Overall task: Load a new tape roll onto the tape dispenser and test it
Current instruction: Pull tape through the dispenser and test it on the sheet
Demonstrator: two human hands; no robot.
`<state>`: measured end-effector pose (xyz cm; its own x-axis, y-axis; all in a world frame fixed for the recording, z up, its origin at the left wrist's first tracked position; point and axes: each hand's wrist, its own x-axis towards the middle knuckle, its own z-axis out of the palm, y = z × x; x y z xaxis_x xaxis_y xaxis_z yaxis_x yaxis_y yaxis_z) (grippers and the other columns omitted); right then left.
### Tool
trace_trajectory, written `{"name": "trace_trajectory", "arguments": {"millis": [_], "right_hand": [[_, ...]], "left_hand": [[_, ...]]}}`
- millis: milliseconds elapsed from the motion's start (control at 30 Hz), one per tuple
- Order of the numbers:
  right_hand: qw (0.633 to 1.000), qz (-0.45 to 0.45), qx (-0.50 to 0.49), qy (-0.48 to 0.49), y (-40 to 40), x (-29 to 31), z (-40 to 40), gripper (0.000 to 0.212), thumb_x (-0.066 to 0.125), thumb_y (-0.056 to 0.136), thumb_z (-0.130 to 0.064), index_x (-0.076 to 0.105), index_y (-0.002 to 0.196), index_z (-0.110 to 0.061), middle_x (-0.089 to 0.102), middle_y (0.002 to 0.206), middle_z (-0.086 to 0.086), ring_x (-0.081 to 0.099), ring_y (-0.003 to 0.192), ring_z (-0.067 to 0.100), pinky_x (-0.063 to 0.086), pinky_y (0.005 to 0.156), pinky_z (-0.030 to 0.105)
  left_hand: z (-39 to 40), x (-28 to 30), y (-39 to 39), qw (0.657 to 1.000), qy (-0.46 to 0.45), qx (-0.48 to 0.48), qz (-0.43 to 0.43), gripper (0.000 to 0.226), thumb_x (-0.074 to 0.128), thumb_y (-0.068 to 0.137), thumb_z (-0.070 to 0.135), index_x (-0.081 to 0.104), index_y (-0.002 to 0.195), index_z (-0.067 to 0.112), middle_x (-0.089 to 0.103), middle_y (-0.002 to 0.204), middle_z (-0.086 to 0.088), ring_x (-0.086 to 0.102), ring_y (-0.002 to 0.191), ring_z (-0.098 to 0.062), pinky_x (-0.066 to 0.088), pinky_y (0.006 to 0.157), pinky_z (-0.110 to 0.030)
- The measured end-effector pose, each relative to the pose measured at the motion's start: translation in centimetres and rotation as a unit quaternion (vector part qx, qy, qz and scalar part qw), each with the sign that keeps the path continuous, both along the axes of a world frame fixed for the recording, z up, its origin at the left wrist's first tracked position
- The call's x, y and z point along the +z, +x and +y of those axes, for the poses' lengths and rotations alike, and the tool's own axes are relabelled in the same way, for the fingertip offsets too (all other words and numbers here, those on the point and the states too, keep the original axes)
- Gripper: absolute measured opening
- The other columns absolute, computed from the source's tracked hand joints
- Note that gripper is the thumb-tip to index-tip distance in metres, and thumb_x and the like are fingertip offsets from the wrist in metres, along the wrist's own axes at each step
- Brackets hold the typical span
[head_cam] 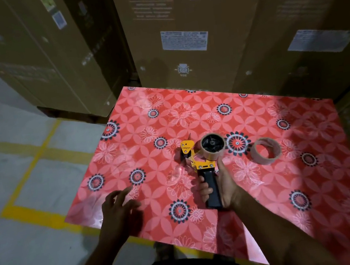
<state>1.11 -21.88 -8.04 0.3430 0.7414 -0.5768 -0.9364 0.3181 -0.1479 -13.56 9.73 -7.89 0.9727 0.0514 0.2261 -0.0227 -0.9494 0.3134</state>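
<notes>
A yellow tape dispenser (198, 159) with a black handle lies on the red flowered table (147, 136). A tape roll (213, 146) sits on its black hub. My right hand (224, 184) grips the black handle, with the thumb reaching up toward the roll. To the right of the dispenser, apart from it, a second brown ring (265, 151), a tape roll or core, lies flat on the table. My left hand (119, 209) hovers over the table's left front part with fingers spread loosely, holding nothing.
Tall cardboard boxes (177, 31) marked as washing machines stand close behind the table and to its right. On the left is grey floor (15, 154) with yellow painted lines. The table's left edge runs diagonally beside my left hand.
</notes>
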Motion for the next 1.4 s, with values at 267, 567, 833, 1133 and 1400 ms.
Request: {"name": "trace_trajectory", "arguments": {"millis": [267, 567, 833, 1133, 1400], "right_hand": [[0.973, -0.117, 0.130, -0.151, 1.6, 4.5, 0.4, 0.055, 0.051, 0.076, -0.070, 0.046, 0.065, -0.016, 0.038, 0.049, -0.003, 0.032, 0.038, 0.013, 0.029, 0.047, 0.024], [0.935, -0.244, 0.154, -0.206, 3.6, 12.3, -1.8, 0.057, 0.045, 0.083, -0.069, 0.045, 0.067, -0.014, 0.033, 0.052, 0.001, 0.027, 0.042, 0.016, 0.025, 0.051, 0.029], [0.931, -0.277, 0.135, -0.194, 3.1, 15.5, -3.4, 0.055, 0.049, 0.079, -0.067, 0.046, 0.068, -0.013, 0.034, 0.051, 0.001, 0.028, 0.043, 0.017, 0.026, 0.053, 0.030], [0.936, -0.272, 0.101, -0.200, 2.5, 15.3, -5.2, 0.057, 0.059, 0.072, -0.068, 0.048, 0.068, -0.012, 0.036, 0.052, 0.001, 0.029, 0.042, 0.016, 0.026, 0.053, 0.030], [0.918, -0.299, 0.137, -0.223, 2.4, 12.9, -3.5, 0.062, 0.069, 0.066, -0.069, 0.050, 0.067, -0.010, 0.038, 0.050, 0.002, 0.033, 0.040, 0.015, 0.029, 0.048, 0.028]], "left_hand": [[-2.6, 2.9, 3.5, 0.931, -0.318, 0.071, 0.162, 0.041, 0.062, 0.091, 0.053, 0.061, 0.123, 0.027, 0.074, 0.095, 0.005, 0.069, 0.084, -0.010, 0.055, 0.071, -0.031], [-9.8, 7.1, 11.6, 0.551, -0.750, 0.115, 0.347, 0.071, 0.038, 0.093, 0.069, 0.044, 0.131, 0.009, 0.071, 0.110, -0.028, 0.072, 0.090, -0.034, 0.057, 0.067, -0.038], [-12.9, 6.2, 13.7, 0.371, -0.846, 0.075, 0.375, 0.064, 0.049, 0.090, 0.057, 0.051, 0.129, 0.007, 0.058, 0.133, -0.029, 0.057, 0.122, -0.045, 0.052, 0.092, -0.057], [-10.8, 5.7, 12.9, 0.404, -0.860, 0.084, 0.299, 0.045, 0.068, 0.080, -0.001, 0.059, 0.123, 0.000, 0.067, 0.085, -0.012, 0.064, 0.067, -0.017, 0.059, 0.059, -0.026], [-5.0, 6.1, 13.8, 0.536, -0.792, 0.166, 0.241, 0.046, 0.071, 0.072, 0.001, 0.063, 0.116, 0.007, 0.076, 0.088, -0.014, 0.072, 0.070, -0.018, 0.060, 0.058, -0.024]]}}
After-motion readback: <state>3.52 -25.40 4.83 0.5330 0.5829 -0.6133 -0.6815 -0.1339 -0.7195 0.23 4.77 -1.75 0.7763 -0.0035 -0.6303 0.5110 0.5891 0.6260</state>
